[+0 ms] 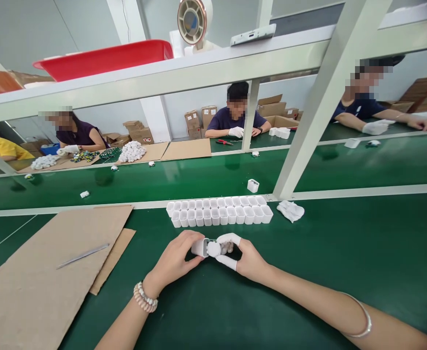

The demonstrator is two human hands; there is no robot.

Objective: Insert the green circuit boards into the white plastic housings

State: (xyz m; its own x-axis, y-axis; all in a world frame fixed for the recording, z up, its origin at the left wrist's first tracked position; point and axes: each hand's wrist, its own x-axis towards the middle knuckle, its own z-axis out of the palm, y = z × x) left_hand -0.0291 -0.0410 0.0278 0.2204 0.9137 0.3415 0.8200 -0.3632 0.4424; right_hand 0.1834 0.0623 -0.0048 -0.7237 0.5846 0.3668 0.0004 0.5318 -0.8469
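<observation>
Between thumb and fingers, my left hand (175, 257) grips a white plastic housing (199, 248) lying on its side, its mouth turned to the right. My right hand (248, 260), with white finger cots on thumb and fingers, is closed around a small part with a round white face (214, 249). That part sits at the mouth of the housing; how far inside it reaches I cannot tell. Just beyond my hands stand two rows of white open-topped housings (208, 217) on the green work surface (308, 282).
A crumpled white glove (291, 211) lies right of the rows. Tweezers (82, 256) rest on a cardboard sheet (27, 272) at left. Beyond a metal post (308, 112), the green conveyor belt (184, 172) carries a white housing (253, 185) and small parts. Several co-workers sit across it.
</observation>
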